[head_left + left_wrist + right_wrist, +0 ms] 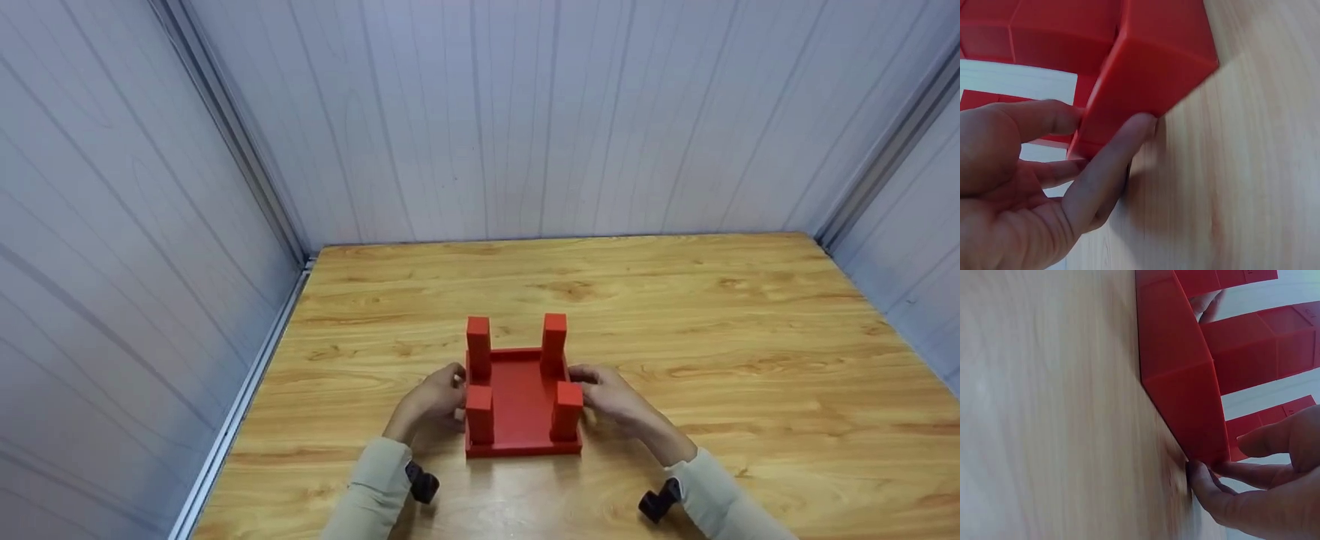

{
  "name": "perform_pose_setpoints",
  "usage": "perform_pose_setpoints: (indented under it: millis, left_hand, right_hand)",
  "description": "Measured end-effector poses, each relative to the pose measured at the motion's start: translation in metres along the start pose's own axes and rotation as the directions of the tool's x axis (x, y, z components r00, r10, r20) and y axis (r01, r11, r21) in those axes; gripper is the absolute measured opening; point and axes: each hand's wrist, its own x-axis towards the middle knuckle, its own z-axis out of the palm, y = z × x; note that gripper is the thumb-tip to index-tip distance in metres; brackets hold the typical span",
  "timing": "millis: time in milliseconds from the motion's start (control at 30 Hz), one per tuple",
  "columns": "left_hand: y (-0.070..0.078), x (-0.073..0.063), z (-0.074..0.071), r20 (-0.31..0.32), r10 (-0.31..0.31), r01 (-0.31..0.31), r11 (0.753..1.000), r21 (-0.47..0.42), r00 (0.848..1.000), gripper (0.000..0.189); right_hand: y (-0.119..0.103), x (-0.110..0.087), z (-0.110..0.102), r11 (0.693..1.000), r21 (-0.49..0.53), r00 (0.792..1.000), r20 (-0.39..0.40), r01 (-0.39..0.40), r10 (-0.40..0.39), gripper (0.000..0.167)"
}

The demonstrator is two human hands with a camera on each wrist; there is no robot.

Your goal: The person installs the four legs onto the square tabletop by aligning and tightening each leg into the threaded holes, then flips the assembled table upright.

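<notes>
A shallow red tray [519,409] with a low rim lies flat on the table, and square red posts [554,341] stand up from its corners. On its left side my left hand [437,396] grips the wall. The left wrist view shows one digit at the top edge of the rim and a finger [1120,149] along the outer face, close to the tabletop. My right hand [613,396] holds the opposite side. In the right wrist view its fingertips [1202,475] are at the bottom of the outer wall, with the thumb by the rim.
The wood-grain table [750,337] runs back to a pale panelled wall [510,120]. Another panelled wall [112,262] with a metal rail [240,405] borders its left side. A black wrist camera [423,484] sits by the left sleeve, another black camera [658,501] by the right one.
</notes>
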Motion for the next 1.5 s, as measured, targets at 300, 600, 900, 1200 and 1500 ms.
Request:
perform_pose_setpoints:
  millis: [300,600,900,1200,1500]
  left_hand:
    - [0.004,-0.003,0.003,-0.018,0.032,-0.030,0.996,0.085,0.999,0.027]
    - [0.006,-0.005,0.002,-0.016,0.034,-0.033,0.999,0.025,0.999,0.032]
    - [0.008,-0.007,0.001,0.002,0.023,-0.022,0.992,-0.121,1.000,0.044]
    - [-0.003,-0.003,0.003,-0.047,0.080,-0.084,0.992,-0.091,0.996,0.046]
    - [-0.004,-0.003,-0.001,-0.009,0.076,-0.076,0.966,-0.245,0.997,0.052]
  right_hand:
    - [0.001,-0.003,0.003,0.998,-0.063,1.000,-0.022,0.017,-0.018,0.042]
    - [0.004,-0.003,0.005,1.000,-0.021,0.995,-0.100,0.014,-0.016,0.043]
    - [0.003,-0.003,0.003,0.996,0.088,0.986,-0.161,-0.016,0.030,0.046]
    - [0.009,-0.002,0.001,0.987,0.160,0.982,-0.178,-0.029,0.058,0.049]
    - [0.010,-0.001,-0.007,0.987,0.155,0.991,-0.118,-0.041,0.060,0.057]
